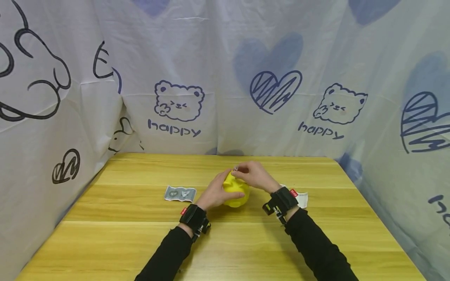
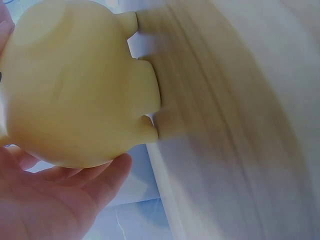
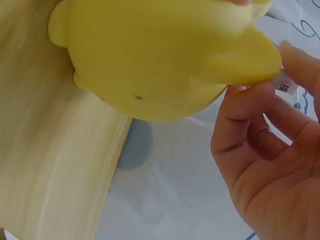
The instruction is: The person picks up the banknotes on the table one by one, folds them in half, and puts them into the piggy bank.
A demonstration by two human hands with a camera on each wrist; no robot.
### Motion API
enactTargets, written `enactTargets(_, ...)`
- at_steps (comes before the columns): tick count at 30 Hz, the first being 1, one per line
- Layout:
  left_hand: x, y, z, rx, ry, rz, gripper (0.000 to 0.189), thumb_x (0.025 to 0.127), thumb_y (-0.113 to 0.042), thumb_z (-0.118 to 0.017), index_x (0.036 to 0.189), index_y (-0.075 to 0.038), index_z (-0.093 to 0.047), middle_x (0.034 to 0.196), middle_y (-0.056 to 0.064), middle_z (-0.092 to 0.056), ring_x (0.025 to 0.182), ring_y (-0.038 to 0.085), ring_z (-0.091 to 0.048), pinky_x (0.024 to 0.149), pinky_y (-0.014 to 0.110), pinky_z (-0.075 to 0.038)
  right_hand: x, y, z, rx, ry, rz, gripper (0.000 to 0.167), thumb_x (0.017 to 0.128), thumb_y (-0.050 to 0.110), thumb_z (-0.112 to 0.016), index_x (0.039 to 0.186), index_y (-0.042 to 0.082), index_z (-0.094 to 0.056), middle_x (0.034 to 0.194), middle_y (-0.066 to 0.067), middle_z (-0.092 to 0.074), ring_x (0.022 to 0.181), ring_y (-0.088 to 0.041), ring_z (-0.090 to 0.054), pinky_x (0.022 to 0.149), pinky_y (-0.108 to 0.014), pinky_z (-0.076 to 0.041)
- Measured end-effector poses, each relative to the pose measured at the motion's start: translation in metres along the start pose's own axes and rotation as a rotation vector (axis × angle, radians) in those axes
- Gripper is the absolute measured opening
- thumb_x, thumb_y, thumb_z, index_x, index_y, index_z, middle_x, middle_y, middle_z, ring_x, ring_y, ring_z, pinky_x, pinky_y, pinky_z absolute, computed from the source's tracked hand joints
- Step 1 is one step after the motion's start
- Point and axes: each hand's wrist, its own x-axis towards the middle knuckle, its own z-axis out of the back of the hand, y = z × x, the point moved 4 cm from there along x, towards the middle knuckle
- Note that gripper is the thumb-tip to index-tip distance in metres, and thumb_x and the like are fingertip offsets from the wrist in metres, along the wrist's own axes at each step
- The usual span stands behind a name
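A round yellow piggy bank (image 1: 236, 200) stands on the table, its stubby feet showing in the left wrist view. My left hand (image 1: 213, 194) grips its side, thumb across the front and the other fingers behind; in the left wrist view the fingers (image 2: 112, 177) curve against the yellow body. At the top of the bank, my right hand (image 1: 258, 176) pinches a small folded piece of paper (image 3: 284, 82) with a printed character on it. The paper is beside a raised yellow ear-like part. Fingers and bank hide most of the paper, and no slot is visible.
A grey printed note (image 1: 180, 194) lies on the wooden table (image 1: 140, 242) left of the bank. Another pale slip (image 1: 302, 200) lies at the right, partly hidden by the right wrist camera (image 1: 282, 201). White patterned cloth (image 1: 225, 128) hangs around the table.
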Motion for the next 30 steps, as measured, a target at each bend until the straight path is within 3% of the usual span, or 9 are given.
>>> enactTargets(4, 0.0009, 0.0006, -0.0002, -0.012, 0.005, -0.018, 0.093, 0.077, -0.054, -0.078, 0.153, -0.029, -0.031, 0.141, 0.003, -0.048, 0.114, 0.019, -0.053, 0.096, 0.04, -0.048, -0.0012, -0.0025, 0.0021, 0.103, -0.012, -0.048, 0.038, 0.101, 0.045, -0.049, 0.103, 0.014, -0.072, 0.086, -0.003, -0.065, 0.06, -0.016, -0.051, 0.056, -0.028, -0.045)
enactTargets(8, 0.0012, 0.0018, -0.0007, -0.012, 0.008, -0.015, 0.094, 0.077, -0.054, -0.078, 0.153, -0.03, -0.03, 0.14, 0.003, -0.047, 0.113, 0.018, -0.053, 0.095, 0.038, -0.048, -0.001, -0.002, 0.0018, 0.151, -0.024, -0.048, 0.035, 0.102, 0.041, -0.049, 0.112, 0.016, -0.071, 0.091, -0.004, -0.067, 0.066, -0.016, -0.053, 0.058, -0.027, -0.045)
enactTargets(12, 0.0009, 0.0021, -0.0008, -0.01, 0.01, -0.002, 0.096, 0.077, -0.056, -0.078, 0.154, -0.03, -0.027, 0.143, 0.004, -0.045, 0.114, 0.019, -0.053, 0.096, 0.039, -0.048, -0.0001, -0.0013, 0.0006, 0.156, -0.029, -0.048, 0.031, 0.103, 0.033, -0.049, 0.119, 0.017, -0.07, 0.097, -0.004, -0.069, 0.07, -0.015, -0.054, 0.059, -0.026, -0.045)
enactTargets(16, -0.0002, 0.0016, -0.0007, -0.007, 0.007, 0.008, 0.098, 0.077, -0.057, -0.077, 0.155, -0.029, -0.026, 0.147, 0.007, -0.042, 0.117, 0.021, -0.052, 0.097, 0.041, -0.047, 0.0003, -0.001, 0.0003, 0.151, -0.039, -0.055, 0.029, 0.103, 0.03, -0.05, 0.115, 0.014, -0.071, 0.094, -0.005, -0.068, 0.065, -0.017, -0.052, 0.058, -0.027, -0.044)
enactTargets(23, -0.0007, 0.0011, -0.0013, -0.001, 0.0, 0.009, 0.095, 0.077, -0.055, -0.078, 0.153, -0.026, -0.03, 0.145, 0.006, -0.044, 0.117, 0.021, -0.052, 0.097, 0.04, -0.047, -0.0004, -0.0002, -0.0028, 0.076, -0.034, -0.058, 0.026, 0.1, 0.028, -0.057, 0.11, 0.009, -0.071, 0.101, -0.004, -0.07, 0.085, -0.016, -0.061, 0.073, -0.028, -0.05)
enactTargets(30, -0.0012, -0.0001, -0.0011, 0.003, -0.001, 0.023, 0.096, 0.076, -0.056, -0.078, 0.153, -0.026, -0.03, 0.146, 0.008, -0.042, 0.116, 0.022, -0.051, 0.096, 0.041, -0.047, -0.0003, -0.0043, -0.0036, 0.095, -0.056, -0.084, 0.026, 0.099, 0.029, -0.058, 0.111, 0.01, -0.072, 0.102, -0.003, -0.071, 0.085, -0.015, -0.062, 0.071, -0.028, -0.051)
